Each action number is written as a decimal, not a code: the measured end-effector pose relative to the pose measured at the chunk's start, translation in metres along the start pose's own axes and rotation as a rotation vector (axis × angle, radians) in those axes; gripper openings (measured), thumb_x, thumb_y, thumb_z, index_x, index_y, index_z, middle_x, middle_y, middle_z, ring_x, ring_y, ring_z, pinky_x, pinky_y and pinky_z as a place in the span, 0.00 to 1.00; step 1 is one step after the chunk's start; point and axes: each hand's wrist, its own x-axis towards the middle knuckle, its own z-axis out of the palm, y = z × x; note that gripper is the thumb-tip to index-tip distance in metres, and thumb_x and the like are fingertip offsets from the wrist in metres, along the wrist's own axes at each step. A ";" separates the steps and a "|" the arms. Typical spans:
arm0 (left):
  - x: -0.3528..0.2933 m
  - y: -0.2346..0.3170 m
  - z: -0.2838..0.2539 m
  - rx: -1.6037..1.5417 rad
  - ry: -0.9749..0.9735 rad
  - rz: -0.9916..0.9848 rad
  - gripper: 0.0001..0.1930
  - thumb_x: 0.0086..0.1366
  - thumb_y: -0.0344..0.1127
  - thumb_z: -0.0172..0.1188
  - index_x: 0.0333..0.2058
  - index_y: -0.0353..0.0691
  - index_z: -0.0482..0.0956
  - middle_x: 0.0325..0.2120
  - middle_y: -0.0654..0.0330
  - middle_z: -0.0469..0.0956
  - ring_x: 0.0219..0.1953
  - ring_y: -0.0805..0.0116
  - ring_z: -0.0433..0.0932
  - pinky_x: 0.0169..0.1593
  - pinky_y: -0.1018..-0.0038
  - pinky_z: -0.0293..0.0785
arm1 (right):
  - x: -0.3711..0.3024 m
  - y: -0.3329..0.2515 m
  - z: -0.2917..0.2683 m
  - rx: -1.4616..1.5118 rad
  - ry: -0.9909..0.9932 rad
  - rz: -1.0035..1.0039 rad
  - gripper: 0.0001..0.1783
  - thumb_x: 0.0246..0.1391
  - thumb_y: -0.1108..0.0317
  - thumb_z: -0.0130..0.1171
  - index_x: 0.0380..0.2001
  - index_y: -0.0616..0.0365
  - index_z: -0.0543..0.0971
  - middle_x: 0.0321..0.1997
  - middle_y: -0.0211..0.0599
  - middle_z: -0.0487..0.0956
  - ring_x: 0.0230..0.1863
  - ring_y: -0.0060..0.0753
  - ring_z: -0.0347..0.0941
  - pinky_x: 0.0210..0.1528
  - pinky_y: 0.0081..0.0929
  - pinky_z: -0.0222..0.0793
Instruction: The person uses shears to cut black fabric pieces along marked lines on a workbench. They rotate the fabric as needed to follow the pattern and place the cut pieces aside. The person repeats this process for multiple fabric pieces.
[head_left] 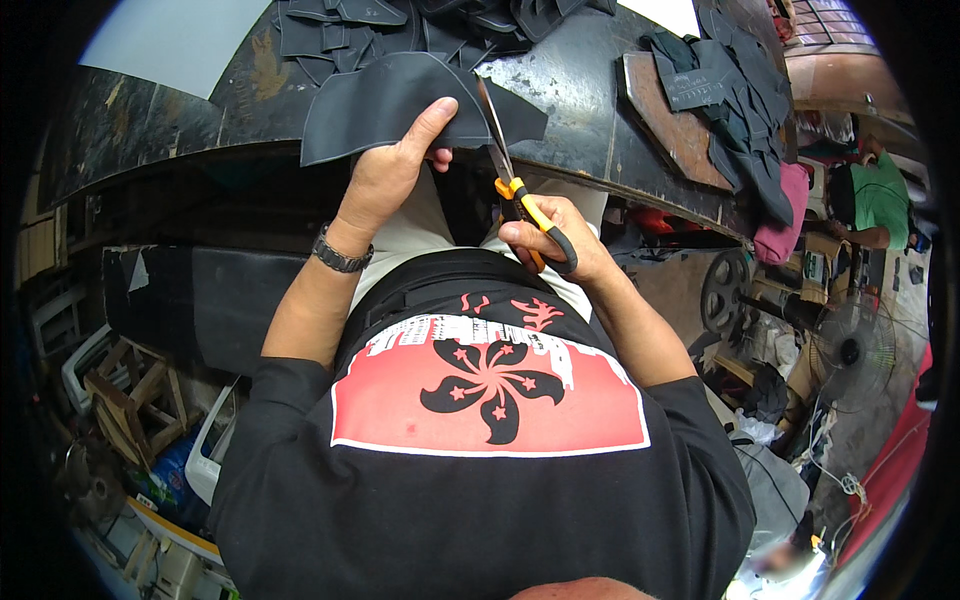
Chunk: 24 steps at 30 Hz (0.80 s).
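My left hand (pixel 395 170) pinches the lower edge of a black leather-like sheet (pixel 370 105), thumb on top and fingers beneath. The sheet has a rounded upper edge, and a pale line curves down near its right side. In my right hand (pixel 570 240) are scissors (pixel 535 212) with yellow, black and orange handles. Their blades point away from me and are parted at the sheet's right side, along the pale line. A dark pointed flap (pixel 520 112) of material extends to the right of the blades. The lower blade is partly hidden.
A worn black table (pixel 590 105) spans the far side. Black cut pieces (pixel 450 25) are heaped at its back. More dark pieces (pixel 735 100) lie on a brown board (pixel 670 130) at right. Beyond are a fan (pixel 850 348) and a person in green (pixel 880 200).
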 end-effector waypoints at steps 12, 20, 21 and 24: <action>0.002 -0.011 -0.012 0.194 -0.096 0.173 0.14 0.71 0.38 0.54 0.52 0.46 0.80 0.31 0.62 0.80 0.28 0.76 0.78 0.35 0.79 0.78 | 0.001 -0.003 -0.004 -0.059 -0.007 0.038 0.21 0.49 0.52 0.71 0.24 0.57 0.74 0.13 0.25 0.70 0.13 0.17 0.67 0.16 0.18 0.60; 0.008 -0.033 -0.023 0.468 -0.253 0.403 0.22 0.69 0.26 0.50 0.60 0.52 0.73 0.37 0.60 0.80 0.30 0.74 0.79 0.41 0.79 0.81 | 0.004 -0.005 -0.007 -0.068 -0.063 -0.042 0.18 0.55 0.54 0.65 0.27 0.59 0.75 0.16 0.26 0.71 0.15 0.16 0.65 0.18 0.16 0.58; 0.009 -0.035 -0.024 0.466 -0.256 0.419 0.23 0.69 0.26 0.49 0.60 0.53 0.73 0.37 0.60 0.80 0.30 0.73 0.80 0.41 0.79 0.81 | 0.003 -0.004 -0.007 -0.061 -0.070 -0.046 0.18 0.55 0.54 0.65 0.26 0.59 0.75 0.15 0.26 0.70 0.14 0.16 0.65 0.17 0.16 0.57; 0.010 -0.034 -0.023 0.363 -0.258 0.377 0.21 0.69 0.27 0.49 0.59 0.51 0.74 0.37 0.60 0.80 0.30 0.73 0.80 0.39 0.79 0.81 | 0.001 -0.001 -0.007 -0.042 -0.037 -0.009 0.20 0.50 0.53 0.71 0.23 0.57 0.74 0.12 0.25 0.70 0.11 0.16 0.65 0.15 0.17 0.57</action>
